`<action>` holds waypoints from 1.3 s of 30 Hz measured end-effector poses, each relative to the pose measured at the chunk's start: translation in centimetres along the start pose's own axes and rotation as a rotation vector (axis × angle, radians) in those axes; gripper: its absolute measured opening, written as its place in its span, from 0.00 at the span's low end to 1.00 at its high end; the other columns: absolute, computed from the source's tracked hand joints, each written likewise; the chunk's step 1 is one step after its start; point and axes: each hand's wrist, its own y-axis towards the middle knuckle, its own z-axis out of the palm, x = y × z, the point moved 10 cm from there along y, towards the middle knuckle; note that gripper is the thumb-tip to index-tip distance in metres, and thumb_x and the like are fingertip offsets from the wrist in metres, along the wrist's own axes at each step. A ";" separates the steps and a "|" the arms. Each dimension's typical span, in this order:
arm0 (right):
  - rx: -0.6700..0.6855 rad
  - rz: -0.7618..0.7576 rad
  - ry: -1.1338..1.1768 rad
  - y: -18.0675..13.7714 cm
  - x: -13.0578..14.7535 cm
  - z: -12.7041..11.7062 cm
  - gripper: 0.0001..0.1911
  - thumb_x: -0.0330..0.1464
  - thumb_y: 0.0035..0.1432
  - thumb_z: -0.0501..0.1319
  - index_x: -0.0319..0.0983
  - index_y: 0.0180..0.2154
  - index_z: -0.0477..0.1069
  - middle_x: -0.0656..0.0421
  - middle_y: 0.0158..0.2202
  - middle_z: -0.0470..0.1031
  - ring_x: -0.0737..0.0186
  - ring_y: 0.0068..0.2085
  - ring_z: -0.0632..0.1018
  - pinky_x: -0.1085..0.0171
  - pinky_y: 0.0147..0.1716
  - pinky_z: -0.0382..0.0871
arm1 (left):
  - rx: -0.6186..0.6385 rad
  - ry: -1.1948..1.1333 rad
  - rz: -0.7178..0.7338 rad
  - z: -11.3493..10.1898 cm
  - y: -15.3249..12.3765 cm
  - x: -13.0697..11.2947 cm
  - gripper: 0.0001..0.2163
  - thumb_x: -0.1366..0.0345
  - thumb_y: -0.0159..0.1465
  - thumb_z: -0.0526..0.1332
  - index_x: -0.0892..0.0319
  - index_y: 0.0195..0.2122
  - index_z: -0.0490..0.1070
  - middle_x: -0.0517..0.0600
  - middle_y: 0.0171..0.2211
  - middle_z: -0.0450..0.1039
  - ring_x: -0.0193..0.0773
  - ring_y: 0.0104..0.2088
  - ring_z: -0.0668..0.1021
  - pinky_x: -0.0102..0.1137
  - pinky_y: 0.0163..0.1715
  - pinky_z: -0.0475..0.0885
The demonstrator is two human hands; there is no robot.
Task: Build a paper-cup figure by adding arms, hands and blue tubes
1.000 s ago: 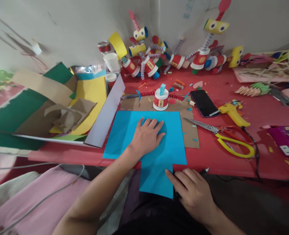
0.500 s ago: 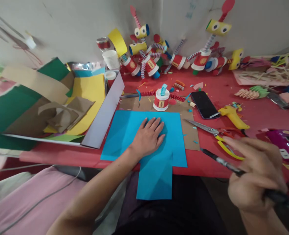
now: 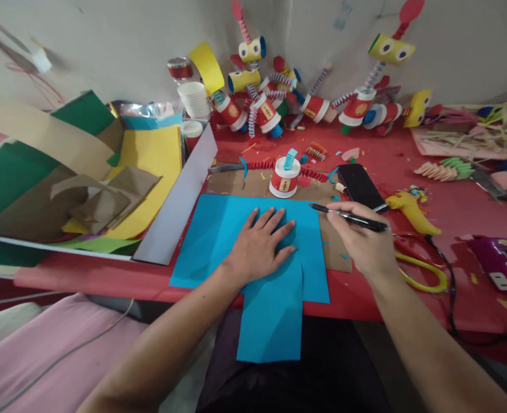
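Flat on the blue paper (image 3: 210, 241) lies my left hand (image 3: 262, 246), fingers spread. A narrower blue strip (image 3: 273, 327) extends under the palm and hangs over the table's front edge towards my lap. Between the fingers of my right hand (image 3: 361, 241) is a black pen (image 3: 352, 218). Its tip points left, at or just above the paper's upper right corner; contact cannot be made out. Directly behind the paper stands a red and white paper cup (image 3: 284, 178) with red pleated arms and a blue pleated strip on top. Brown cardboard (image 3: 337, 246) shows beneath the paper.
On the left stands a box (image 3: 171, 212) of coloured paper and card. Finished cup figures (image 3: 266, 115) line the wall. To the right are a phone (image 3: 361, 186), a yellow glue gun (image 3: 412, 212), scissors (image 3: 425, 281) partly behind my right hand, and a purple device (image 3: 500, 267) with a black cable nearby.
My right hand has moved left and away from me with the pen, from the right side to the paper's upper right corner. The left hand stays pressed down, its fingers slightly more spread.
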 end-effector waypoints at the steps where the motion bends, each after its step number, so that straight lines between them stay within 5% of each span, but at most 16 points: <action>1: 0.004 -0.024 -0.007 0.5 0.1 0.6 0.08 0.37 0.55 0.63 0.40 0.36 0.77 0.59 0.29 0.78 0.63 0.27 0.76 0.65 0.26 0.68 | 0.002 -0.002 -0.001 0.0 0.0 0.0 0.26 0.48 0.69 0.45 0.52 0.65 0.59 0.54 0.68 0.54 0.51 0.68 0.57 0.53 0.65 0.49; 8: -0.036 -0.189 -0.084 1.3 1.8 2.2 0.06 0.34 0.56 0.61 0.41 0.33 0.75 0.58 0.31 0.79 0.60 0.33 0.78 0.63 0.35 0.72 | 0.014 -0.010 -0.016 0.3 -0.1 0.2 0.27 0.47 0.69 0.45 0.50 0.66 0.57 0.52 0.69 0.52 0.50 0.68 0.55 0.52 0.66 0.47; 39: 0.095 -0.295 -0.122 -1.1 2.8 2.7 0.05 0.33 0.58 0.60 0.41 0.33 0.75 0.58 0.32 0.79 0.60 0.34 0.79 0.62 0.36 0.71 | -0.030 -0.016 -0.001 0.0 0.0 0.2 0.27 0.46 0.68 0.47 0.52 0.64 0.60 0.54 0.67 0.55 0.51 0.67 0.58 0.51 0.65 0.48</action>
